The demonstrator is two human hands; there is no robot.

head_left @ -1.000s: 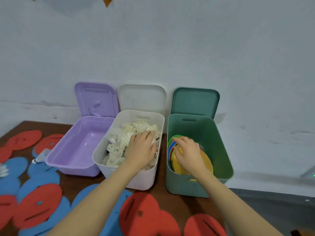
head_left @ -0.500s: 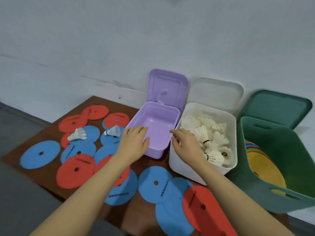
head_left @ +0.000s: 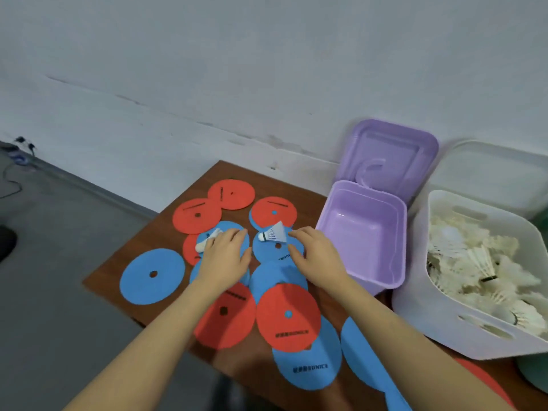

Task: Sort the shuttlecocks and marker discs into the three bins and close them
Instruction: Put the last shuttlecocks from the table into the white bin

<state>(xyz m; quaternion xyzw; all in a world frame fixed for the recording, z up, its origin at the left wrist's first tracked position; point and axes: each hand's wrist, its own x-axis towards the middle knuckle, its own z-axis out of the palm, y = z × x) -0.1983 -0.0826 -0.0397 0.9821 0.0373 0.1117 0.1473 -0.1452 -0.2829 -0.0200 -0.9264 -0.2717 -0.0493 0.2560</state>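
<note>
Two white shuttlecocks lie on blue marker discs on the brown table [head_left: 124,280]. My left hand [head_left: 225,258] is spread over one shuttlecock [head_left: 206,241], fingers straight, covering part of it. My right hand [head_left: 315,256] reaches toward the other shuttlecock [head_left: 274,234]; index and thumb are parted just beside its feather skirt, and I cannot tell if they touch it. Several red discs [head_left: 286,317] and blue discs [head_left: 152,275] overlap across the table. The purple bin [head_left: 360,232] stands empty with its lid up. The white bin [head_left: 444,315] holds many shuttlecocks.
A corner of the green bin [head_left: 533,378] shows at the bottom right. The bins stand against a pale wall [head_left: 267,69]. The table's left edge drops to grey floor [head_left: 59,262], with cables at the far left.
My view swung left, away from the bins. Both hands left the white and green bins, crossed the purple bin and now sit over the two loose shuttlecocks.
</note>
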